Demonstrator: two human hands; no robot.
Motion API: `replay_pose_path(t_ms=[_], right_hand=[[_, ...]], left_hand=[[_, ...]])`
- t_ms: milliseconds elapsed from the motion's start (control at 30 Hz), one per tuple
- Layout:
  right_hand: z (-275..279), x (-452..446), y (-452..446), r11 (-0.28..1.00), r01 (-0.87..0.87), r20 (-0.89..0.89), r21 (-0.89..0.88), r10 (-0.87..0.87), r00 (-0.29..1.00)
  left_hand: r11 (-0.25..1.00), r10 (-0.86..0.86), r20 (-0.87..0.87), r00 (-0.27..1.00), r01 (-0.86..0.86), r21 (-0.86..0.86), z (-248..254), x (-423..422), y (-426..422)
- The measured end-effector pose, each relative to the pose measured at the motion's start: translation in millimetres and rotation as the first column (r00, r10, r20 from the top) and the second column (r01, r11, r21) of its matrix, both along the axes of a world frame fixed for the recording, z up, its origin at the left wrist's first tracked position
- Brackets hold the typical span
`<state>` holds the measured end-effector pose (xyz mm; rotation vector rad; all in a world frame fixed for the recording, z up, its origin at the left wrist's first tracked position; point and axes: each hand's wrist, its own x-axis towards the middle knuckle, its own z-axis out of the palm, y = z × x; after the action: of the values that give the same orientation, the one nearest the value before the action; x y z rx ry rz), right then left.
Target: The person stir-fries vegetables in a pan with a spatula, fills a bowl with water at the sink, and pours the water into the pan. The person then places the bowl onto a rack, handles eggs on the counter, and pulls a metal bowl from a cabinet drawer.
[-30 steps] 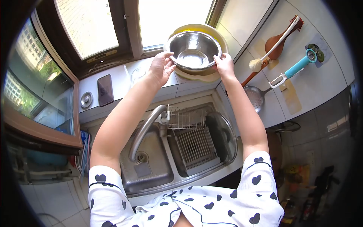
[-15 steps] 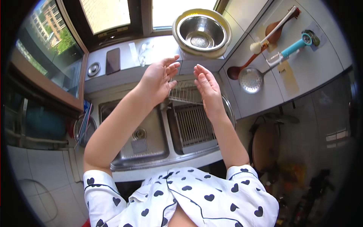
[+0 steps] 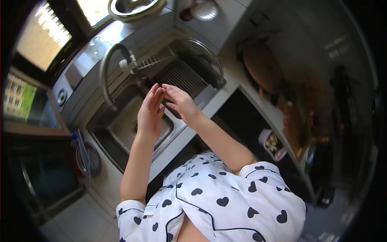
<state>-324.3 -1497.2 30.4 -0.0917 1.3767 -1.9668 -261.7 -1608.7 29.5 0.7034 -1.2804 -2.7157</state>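
Above the divider of the double-bowl steel sink [image 3: 117, 121] are both of my hands. My left hand [image 3: 150, 115] is raised with fingers stretched out and holds nothing. My right hand [image 3: 182, 105] leans in from the right, also empty with fingers extended. Their fingertips come close together; I cannot tell whether they touch. Just behind them stands the curved faucet [image 3: 105, 76] with a white fitting. A wire rack [image 3: 183, 80] lies over the right bowl, partly hidden by my right hand.
A metal basin [image 3: 135, 10] sits on the window ledge, near a dark phone-like slab [image 3: 73, 76]. At the upper right hangs a perforated skimmer [image 3: 204, 10]. A round brown board [image 3: 262, 68] stands on the right counter. Below is an open cabinet with a container of pale pieces [image 3: 274, 145].
The view has swung right and tilted. My hands have come closer together and lower, nearer my body. The faucet, previously hidden behind my left hand and arm, now shows.
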Motion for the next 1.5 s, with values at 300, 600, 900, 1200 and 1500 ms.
replay_pose_path(t_ms=[300,600,900,1200,1500], right_hand=[[6.1,33.3,117.6,0.931,0.365,-0.062,0.009,-0.364,0.929],[12.1,55.8,279.1,0.752,0.658,-0.141,-0.047,-0.657,0.741],[-27.1,27.2,463.2,0.632,0.775,-0.080,-0.002,-0.773,0.630],[-148.3,-40.0,615.4,0.312,0.780,-0.647,0.542,-0.438,0.624],[-176.1,-87.8,637.7,-0.047,0.643,-0.645,0.764,-0.020,0.764]], left_hand=[[0.879,-0.475,-0.035,0.879,0.476,0.028,3.3,-17.1,86.0],[0.622,-0.781,-0.100,0.617,0.782,-0.033,14.5,-46.8,245.2],[0.546,-0.838,-0.033,0.545,0.835,-0.075,-32.4,-90.1,442.1],[0.574,-0.706,0.187,0.684,0.706,-0.415,-117.5,-144.4,581.6],[-0.165,-0.671,0.204,0.713,0.125,-0.978,-162.2,-208.7,610.1]])
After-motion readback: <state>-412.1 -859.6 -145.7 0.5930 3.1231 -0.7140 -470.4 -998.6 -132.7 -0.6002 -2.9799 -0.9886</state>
